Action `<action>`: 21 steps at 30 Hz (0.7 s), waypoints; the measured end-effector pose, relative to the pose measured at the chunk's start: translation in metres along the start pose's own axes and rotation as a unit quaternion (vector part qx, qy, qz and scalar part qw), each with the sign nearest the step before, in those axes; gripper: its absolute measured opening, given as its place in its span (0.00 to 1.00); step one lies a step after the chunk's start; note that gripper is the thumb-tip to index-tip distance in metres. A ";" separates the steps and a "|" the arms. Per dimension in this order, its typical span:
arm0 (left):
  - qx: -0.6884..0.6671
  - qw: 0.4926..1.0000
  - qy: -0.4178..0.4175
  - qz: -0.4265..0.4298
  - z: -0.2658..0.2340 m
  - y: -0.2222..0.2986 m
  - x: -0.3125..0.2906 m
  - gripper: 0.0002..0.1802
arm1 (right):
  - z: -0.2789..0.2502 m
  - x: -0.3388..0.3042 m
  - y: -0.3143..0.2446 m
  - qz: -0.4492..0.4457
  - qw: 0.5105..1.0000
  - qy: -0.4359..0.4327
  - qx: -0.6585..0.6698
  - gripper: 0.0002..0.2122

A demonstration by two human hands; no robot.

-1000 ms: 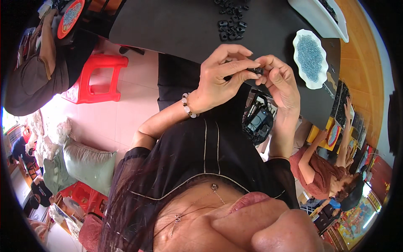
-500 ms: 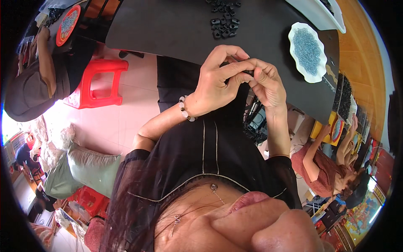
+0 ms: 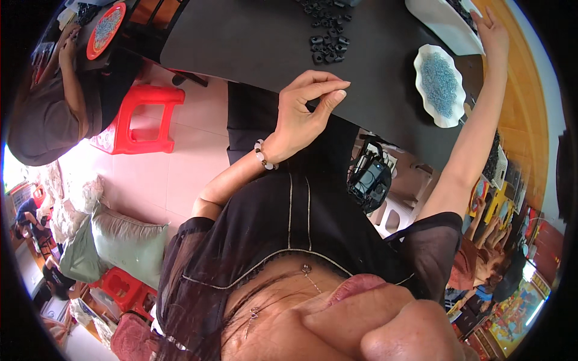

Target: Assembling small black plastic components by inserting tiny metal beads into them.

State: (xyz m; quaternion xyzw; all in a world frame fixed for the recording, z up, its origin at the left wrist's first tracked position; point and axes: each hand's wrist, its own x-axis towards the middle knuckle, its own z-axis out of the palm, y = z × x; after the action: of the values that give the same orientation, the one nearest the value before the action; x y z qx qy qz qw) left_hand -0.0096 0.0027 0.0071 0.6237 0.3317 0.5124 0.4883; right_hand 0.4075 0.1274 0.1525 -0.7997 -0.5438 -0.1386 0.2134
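My left hand (image 3: 308, 105), with a beaded bracelet (image 3: 261, 155) at the wrist, hovers over the near edge of the black table. Its thumb and fingertips come together in a pinch; whatever may be between them is too small to make out. Stretched far out to the right, my right hand (image 3: 494, 35) is at the side of a white tray (image 3: 448, 29) holding small black pieces (image 3: 462, 11). Its visible fingers are apart, with nothing seen in them. Several small black plastic parts (image 3: 328, 49) lie on the table beyond my left hand.
A scalloped white dish (image 3: 419, 75) of pale blue beads (image 3: 440, 84) stands on the table (image 3: 241, 45) below my right forearm. At the left, a person (image 3: 66, 102) sits by a red plate (image 3: 93, 47) of beads, near a red stool (image 3: 129, 120). Other people sit at lower right.
My hands were together over the table edge around a small dark piece. The right hand has left and swung out to the tray; the left stays pinched nearly in place.
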 end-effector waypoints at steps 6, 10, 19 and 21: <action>0.017 0.999 -0.027 -0.018 -0.008 -0.003 -0.004 0.09 | 0.053 0.011 0.017 -0.080 0.997 0.007 0.023 0.23; -0.017 0.999 -0.030 -0.010 -0.007 -0.006 -0.003 0.09 | 0.050 -0.006 -0.005 -0.047 0.998 0.032 -0.016 0.21; 0.005 1.000 -0.028 -0.009 -0.006 -0.001 0.001 0.07 | 0.055 0.004 0.014 -0.090 0.996 0.020 -0.012 0.18; 0.011 0.999 -0.032 -0.008 -0.007 -0.003 0.001 0.07 | 0.049 -0.019 -0.010 -0.081 0.993 0.077 0.022 0.15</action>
State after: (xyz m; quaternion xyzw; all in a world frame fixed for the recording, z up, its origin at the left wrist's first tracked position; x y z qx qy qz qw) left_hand -0.0161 0.0062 0.0045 0.6422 0.3264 0.4843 0.4965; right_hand 0.3904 0.1390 0.1030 -0.7349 -0.5917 -0.2053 0.2601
